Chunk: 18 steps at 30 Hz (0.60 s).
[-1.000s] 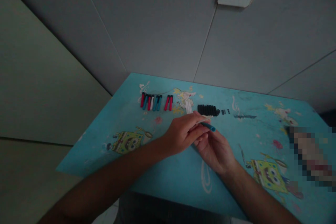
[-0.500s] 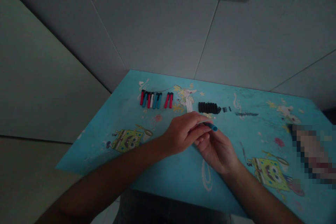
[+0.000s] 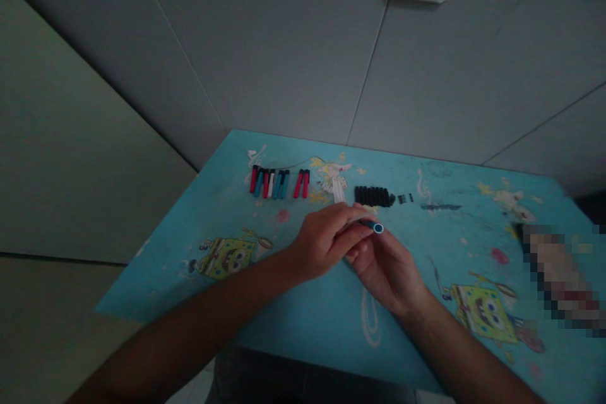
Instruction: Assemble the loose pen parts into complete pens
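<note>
A short hollow blue pen barrel (image 3: pixel 377 228) is pinched between the thumb and fingers of my left hand (image 3: pixel 322 241), its round open end facing right and towards me. Along the fingers of that hand runs a thin pale edge, too blurred to name. My right hand (image 3: pixel 391 274) comes in from the right, palm up, its fingers curled under and behind the left fingertips against the barrel. The other end of the barrel is hidden by the fingers. Both hands are above the table (image 3: pixel 303 322), in front of a few white sticks (image 3: pixel 338 190).
Red, blue and white pens with black caps (image 3: pixel 269 183) lie in a row at the back left, with two red ones (image 3: pixel 302 184) beside them. Black cylinders (image 3: pixel 372 196) and small black bits (image 3: pixel 404 198) lie right of the white sticks. A pixelated object (image 3: pixel 558 274) is far right.
The blue barrel has tilted so that its open end now faces me more, and it sits slightly further left between the fingers. The view has shifted a little.
</note>
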Each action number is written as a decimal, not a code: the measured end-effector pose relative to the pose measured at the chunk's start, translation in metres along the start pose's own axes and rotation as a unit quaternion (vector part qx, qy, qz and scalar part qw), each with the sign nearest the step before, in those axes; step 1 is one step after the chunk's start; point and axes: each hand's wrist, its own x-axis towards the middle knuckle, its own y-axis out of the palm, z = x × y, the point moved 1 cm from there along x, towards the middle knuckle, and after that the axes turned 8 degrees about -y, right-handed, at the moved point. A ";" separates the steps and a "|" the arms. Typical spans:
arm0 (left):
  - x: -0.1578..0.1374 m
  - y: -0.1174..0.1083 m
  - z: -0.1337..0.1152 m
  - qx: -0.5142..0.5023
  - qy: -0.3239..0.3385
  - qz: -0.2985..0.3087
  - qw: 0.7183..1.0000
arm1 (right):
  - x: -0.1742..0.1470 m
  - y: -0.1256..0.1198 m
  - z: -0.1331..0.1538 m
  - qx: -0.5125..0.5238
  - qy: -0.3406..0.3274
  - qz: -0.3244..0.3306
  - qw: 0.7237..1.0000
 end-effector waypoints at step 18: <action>-0.012 0.053 0.043 -0.561 -0.456 0.041 0.689 | 0.001 -0.028 0.035 -0.567 -0.350 -0.003 0.746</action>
